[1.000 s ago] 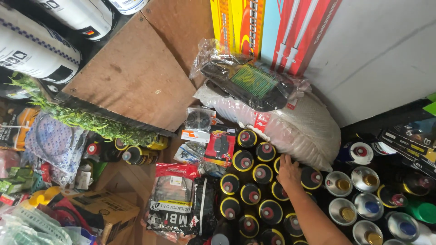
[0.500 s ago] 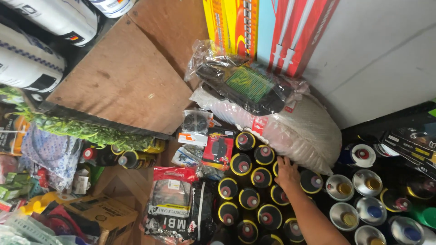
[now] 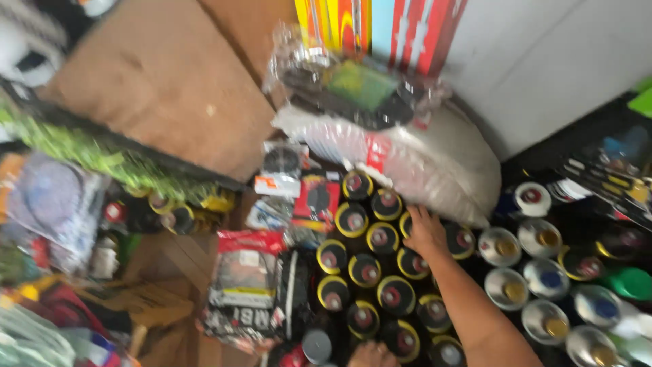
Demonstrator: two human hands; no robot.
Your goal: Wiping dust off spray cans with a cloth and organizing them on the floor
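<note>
My right hand point(image 3: 424, 232) reaches in from the lower right and lies on the tops of a tight cluster of black spray cans with yellow-ringed caps point(image 3: 367, 270). Its fingers rest over the cans at the cluster's far right, beside a stuffed white sack point(image 3: 435, 160), and I see nothing gripped. A small part of my left hand point(image 3: 370, 355) shows at the bottom edge among the nearest cans; its fingers are hidden. The picture is motion-blurred.
Silver-topped cans point(image 3: 536, 272) stand to the right of my arm. A clear bag of dark items point(image 3: 353, 92) lies on the sack. Packaged goods point(image 3: 248, 278) sit to the left of the cans. Beyond are a cardboard sheet point(image 3: 163, 81), green foliage point(image 3: 102, 156) and a white wall point(image 3: 543, 61).
The view has drifted and gone blurry. My right hand stays on the same can tops. Part of my left hand now shows at the bottom edge.
</note>
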